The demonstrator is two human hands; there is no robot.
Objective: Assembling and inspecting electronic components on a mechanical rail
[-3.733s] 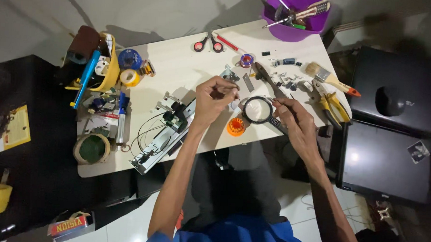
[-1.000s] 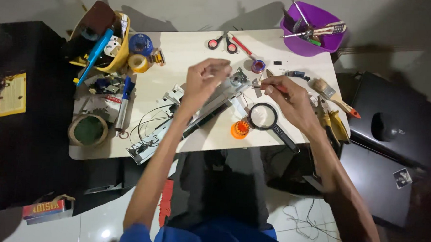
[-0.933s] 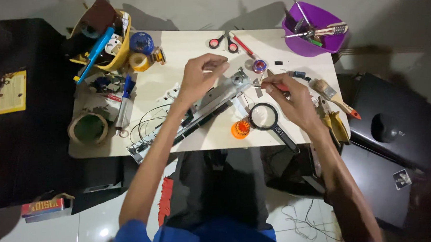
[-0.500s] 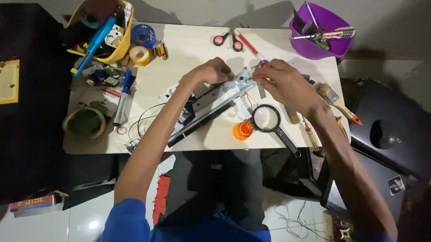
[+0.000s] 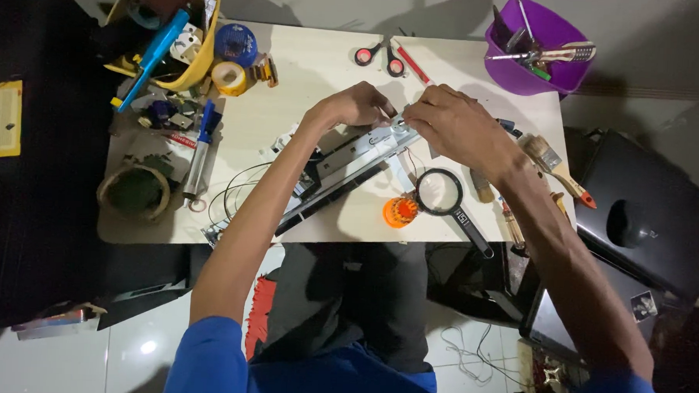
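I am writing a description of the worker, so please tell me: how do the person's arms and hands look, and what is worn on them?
Both arms are bare from the hands up to short blue sleeves at the shoulders. The left hand and the right hand wear no gloves. I see no watch, ring or bracelet on either wrist, though the light is dim.

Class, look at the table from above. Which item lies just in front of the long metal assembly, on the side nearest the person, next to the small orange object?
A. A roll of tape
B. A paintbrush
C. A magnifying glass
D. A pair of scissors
C. The magnifying glass lies beside the small orange object, on the near side of the long metal assembly that both hands touch; the scissors lie at the far edge.
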